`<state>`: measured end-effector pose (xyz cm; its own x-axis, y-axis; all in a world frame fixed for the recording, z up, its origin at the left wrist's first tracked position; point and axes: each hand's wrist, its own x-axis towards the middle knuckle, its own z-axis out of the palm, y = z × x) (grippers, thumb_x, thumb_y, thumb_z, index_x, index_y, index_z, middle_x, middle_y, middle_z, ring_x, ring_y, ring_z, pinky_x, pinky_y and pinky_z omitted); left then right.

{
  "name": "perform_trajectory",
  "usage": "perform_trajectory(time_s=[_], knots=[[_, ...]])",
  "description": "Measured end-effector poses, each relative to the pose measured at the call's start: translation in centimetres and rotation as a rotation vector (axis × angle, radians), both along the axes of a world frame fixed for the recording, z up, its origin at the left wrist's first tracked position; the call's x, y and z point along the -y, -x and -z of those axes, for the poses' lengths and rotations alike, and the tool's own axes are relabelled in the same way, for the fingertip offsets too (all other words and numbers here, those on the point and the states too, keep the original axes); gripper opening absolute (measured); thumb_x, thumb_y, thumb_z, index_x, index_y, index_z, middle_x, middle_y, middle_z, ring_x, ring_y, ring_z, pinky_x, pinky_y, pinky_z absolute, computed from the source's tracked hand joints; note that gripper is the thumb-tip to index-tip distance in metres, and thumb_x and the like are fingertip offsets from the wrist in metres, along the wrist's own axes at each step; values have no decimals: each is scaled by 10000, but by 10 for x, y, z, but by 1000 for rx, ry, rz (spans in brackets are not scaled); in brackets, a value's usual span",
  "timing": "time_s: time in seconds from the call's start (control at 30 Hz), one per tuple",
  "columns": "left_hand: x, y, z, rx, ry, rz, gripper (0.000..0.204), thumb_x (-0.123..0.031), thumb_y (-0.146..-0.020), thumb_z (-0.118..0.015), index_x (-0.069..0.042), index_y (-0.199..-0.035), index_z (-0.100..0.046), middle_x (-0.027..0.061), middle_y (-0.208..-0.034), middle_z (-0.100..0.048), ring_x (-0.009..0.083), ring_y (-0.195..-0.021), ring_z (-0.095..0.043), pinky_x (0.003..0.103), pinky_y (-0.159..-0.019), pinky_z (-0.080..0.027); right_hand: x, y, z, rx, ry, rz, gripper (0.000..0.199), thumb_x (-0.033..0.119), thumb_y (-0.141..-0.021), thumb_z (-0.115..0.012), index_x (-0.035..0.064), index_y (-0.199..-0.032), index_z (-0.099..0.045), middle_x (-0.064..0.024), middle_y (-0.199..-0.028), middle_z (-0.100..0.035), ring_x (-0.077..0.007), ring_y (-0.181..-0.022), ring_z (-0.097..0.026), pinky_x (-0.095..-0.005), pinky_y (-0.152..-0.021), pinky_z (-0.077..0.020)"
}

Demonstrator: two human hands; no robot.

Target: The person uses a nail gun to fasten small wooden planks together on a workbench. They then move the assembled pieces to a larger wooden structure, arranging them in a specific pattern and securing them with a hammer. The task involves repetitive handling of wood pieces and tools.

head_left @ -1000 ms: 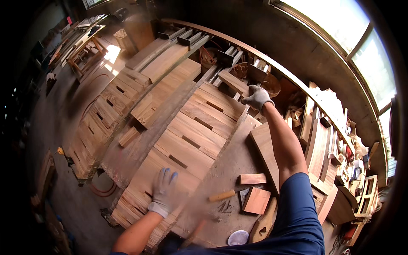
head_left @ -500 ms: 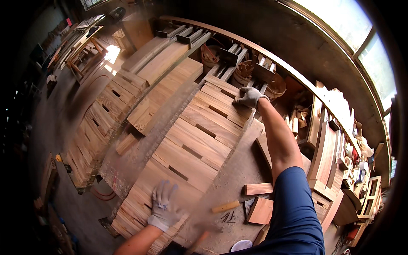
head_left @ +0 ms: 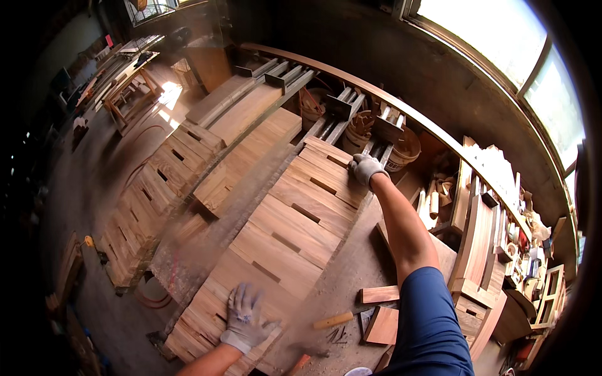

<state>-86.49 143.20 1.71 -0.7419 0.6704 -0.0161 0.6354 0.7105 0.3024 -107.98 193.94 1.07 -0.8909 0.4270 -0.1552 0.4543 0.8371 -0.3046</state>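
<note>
A row of light wooden boards, laid side by side with dark slots cut in them, runs from the lower left toward the upper middle. My left hand, in a pale work glove, rests on the near boards with its fingers spread. At the far right corner of the row, my gloved right hand has its fingers curled over the edge of the end board. Its fingertips are partly hidden.
Right of the row lie a yellowish wooden handle, dark nails and wood blocks. Metal clamp bars and buckets stand beyond the far end. Another slotted stack sits on the left.
The whole scene sits slightly lower in the picture as my view tilts up. My right hand's fingers look more curled at the corner. My left hand stays spread on the boards.
</note>
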Motion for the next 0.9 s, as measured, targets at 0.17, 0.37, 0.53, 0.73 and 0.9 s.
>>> perform_trajectory(time_s=[0.17, 0.37, 0.53, 0.73, 0.9], knots=[[-4, 5, -5, 27, 19, 24, 940, -506, -785, -812, -6, -1497, -457, 306, -1573, -332, 521, -1484, -269, 662, -1206, -225, 13, -30, -8, -303, 24, 204, 455, 424, -1044, -515, 90, -1331, -632, -241, -1265, -680, -401, -1238, -617, -482, -1052, -483], [-6, -3, 4, 25, 4, -18, 958, -461, -810, -812, -22, -1555, -397, 298, -1631, -275, 513, -1517, -232, 666, -1218, -197, -34, -192, 3, -495, 131, 384, 546, 439, -1057, -518, 20, -1396, -603, -259, -1370, -634, -396, -1312, -579, -456, -1107, -451], [-6, -4, 12, 15, 73, -27, 986, -457, -833, -794, -27, -1593, -337, 276, -1674, -223, 493, -1551, -186, 656, -1230, -188, -17, -354, -23, -17, 61, 472, 1020, 584, -803, -812, 7, -1550, -425, -288, -1490, -522, -414, -1405, -492, -455, -1170, -404], [-9, -2, 11, -48, 113, -30, 980, -476, -850, -772, -29, -1604, -333, 272, -1667, -227, 481, -1555, -175, 642, -1238, -193, 44, -405, -25, 198, -141, 407, 1334, 469, -642, -920, -21, -1632, -172, -271, -1611, -331, -423, -1491, -335, -544, -1228, -280], [-9, 6, 5, -65, 77, -44, 962, -499, -847, -762, -15, -1581, -373, 279, -1648, -258, 491, -1536, -194, 638, -1241, -182, 49, -399, -17, 180, -276, 350, 1359, 416, -604, -934, -5, -1637, -159, -255, -1587, -323, -430, -1464, -339, -577, -1193, -269]])
